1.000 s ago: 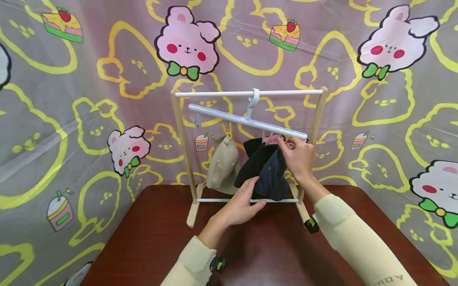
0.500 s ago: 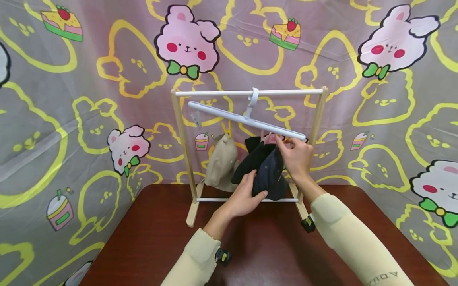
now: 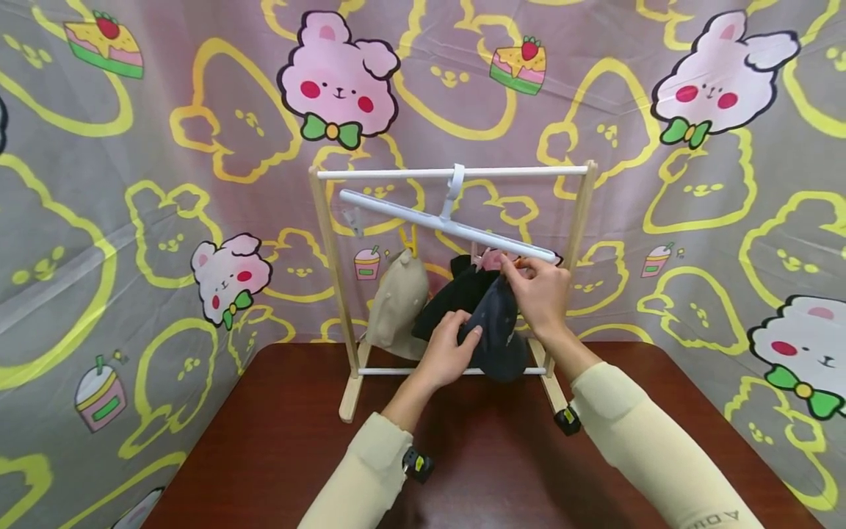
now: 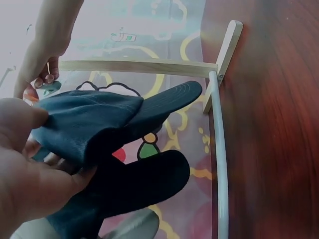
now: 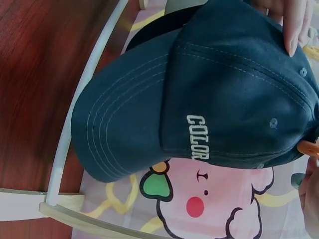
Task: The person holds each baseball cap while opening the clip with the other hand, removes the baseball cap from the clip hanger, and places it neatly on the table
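Dk navy cap (image 5: 234,94), wht "COLOR" ltrs (image 5: 198,137), rounded pale-stitched brim (image 5: 124,107)

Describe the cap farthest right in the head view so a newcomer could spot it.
On the brown table stands a wooden-sided rack carrying a tilted white hanger. Below the hanger's lower half is the navy cap, gripped by the left hand. Unlike the neighbouring black cap and beige cap, it shows pale lettering reading COLOR.
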`<state>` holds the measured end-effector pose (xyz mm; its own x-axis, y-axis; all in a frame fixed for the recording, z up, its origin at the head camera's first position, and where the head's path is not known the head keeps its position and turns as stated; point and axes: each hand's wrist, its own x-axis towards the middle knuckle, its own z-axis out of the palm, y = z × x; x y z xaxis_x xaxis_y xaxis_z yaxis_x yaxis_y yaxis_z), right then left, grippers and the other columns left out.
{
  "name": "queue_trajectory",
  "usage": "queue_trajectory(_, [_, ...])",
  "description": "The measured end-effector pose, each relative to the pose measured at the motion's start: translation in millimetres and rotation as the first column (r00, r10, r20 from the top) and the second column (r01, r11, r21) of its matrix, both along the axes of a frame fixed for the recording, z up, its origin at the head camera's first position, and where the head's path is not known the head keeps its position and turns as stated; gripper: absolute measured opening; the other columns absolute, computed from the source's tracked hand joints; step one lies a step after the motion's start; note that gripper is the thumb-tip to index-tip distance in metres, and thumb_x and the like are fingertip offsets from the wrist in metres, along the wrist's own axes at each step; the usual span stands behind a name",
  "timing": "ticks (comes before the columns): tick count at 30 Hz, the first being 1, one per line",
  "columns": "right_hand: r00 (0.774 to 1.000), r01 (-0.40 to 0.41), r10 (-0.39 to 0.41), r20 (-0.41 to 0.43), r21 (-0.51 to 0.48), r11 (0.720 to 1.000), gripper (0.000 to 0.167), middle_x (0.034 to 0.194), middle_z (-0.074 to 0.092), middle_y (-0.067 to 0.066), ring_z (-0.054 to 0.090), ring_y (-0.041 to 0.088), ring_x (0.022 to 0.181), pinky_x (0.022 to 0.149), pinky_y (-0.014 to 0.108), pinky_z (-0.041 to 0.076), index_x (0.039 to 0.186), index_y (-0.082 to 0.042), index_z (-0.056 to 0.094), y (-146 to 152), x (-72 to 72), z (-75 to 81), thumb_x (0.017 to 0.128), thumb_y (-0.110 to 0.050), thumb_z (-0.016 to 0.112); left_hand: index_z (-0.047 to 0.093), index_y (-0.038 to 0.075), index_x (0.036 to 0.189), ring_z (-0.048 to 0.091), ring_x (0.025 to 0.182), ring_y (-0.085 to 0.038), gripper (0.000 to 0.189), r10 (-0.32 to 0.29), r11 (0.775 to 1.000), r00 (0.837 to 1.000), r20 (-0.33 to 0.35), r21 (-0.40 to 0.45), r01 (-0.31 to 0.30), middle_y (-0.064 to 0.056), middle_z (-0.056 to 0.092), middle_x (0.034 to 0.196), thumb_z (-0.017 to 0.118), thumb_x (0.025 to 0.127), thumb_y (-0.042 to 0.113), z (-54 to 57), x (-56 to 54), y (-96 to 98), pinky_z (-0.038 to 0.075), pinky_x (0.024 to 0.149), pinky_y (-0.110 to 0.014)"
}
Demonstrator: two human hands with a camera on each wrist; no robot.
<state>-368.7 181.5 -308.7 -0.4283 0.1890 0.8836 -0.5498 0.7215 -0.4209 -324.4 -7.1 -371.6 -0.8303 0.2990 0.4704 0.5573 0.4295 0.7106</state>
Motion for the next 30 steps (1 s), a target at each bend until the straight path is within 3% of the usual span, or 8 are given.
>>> queue_trajectory(10, [0.995,0.06,-0.06,0.082,0.003,0.998,0.039,0.057,0.066,0.004,0.058,0.021,0.052,0.05,0.035,0.038,0.076,-0.007,0.078,-4.6,-1.9,2.1,0.089,-0.044,0.079,0.055,0.009,0.113,0.059,0.078,-0.018,0.016,-0.119,0.992,0.992,0.049,0.053,0.117,-0.008,0.064,0.092,0.055,0.107,0.024,6.9,4.4,-9.6,0.048,0.073,-0.032])
queue_trajectory(15, [0.991,0.097,-0.098,0.088,0.017,0.995,0.041,0.054,0.064,0.004,0.06,0.024,0.053,0.049,0.039,0.04,0.067,-0.009,0.075,-7.9,-4.4,2.8,0.087,-0.043,0.08,0.054,0.008,0.112,0.063,0.085,-0.017,0.015,-0.175,0.983,0.983,0.055,0.071,0.171,-0.01,0.071,0.103,0.056,0.106,0.022,7.3,5.5,-10.6,0.05,0.076,-0.031])
queue_trajectory(21, [0.991,0.113,-0.117,0.068,0.058,0.992,0.047,0.056,0.065,0.005,0.06,0.03,0.057,0.051,0.044,0.041,0.057,-0.01,0.068,-10.2,-5.9,1.5,0.089,-0.043,0.077,0.052,0.006,0.111,0.063,0.086,-0.019,0.015,-0.216,0.973,0.974,0.075,0.095,0.209,-0.011,0.07,0.1,0.055,0.107,0.02,3.1,3.8,-14.3,0.051,0.077,-0.03])
queue_trajectory(26, [0.995,0.091,-0.093,0.018,0.109,0.99,0.047,0.053,0.063,0.005,0.059,0.031,0.054,0.05,0.045,0.041,0.054,-0.011,0.063,-8.5,-4.0,3.0,0.091,-0.038,0.073,0.052,0.005,0.112,0.065,0.086,-0.02,0.014,-0.23,0.964,0.969,0.096,0.159,0.213,-0.013,0.069,0.097,0.053,0.108,0.018,3.2,2.3,-20.7,0.051,0.078,-0.029])
queue_trajectory(30, [0.997,0.077,-0.076,-0.015,0.143,0.987,0.046,0.052,0.062,0.005,0.06,0.033,0.053,0.05,0.046,0.041,0.054,-0.009,0.064,-7.3,-3.8,4.6,0.091,-0.034,0.073,0.051,0.001,0.116,0.067,0.084,-0.026,0.017,-0.268,0.943,0.956,0.117,0.237,0.235,-0.02,0.069,0.098,0.051,0.109,0.016,3.5,0.3,-25.0,0.053,0.077,-0.031])
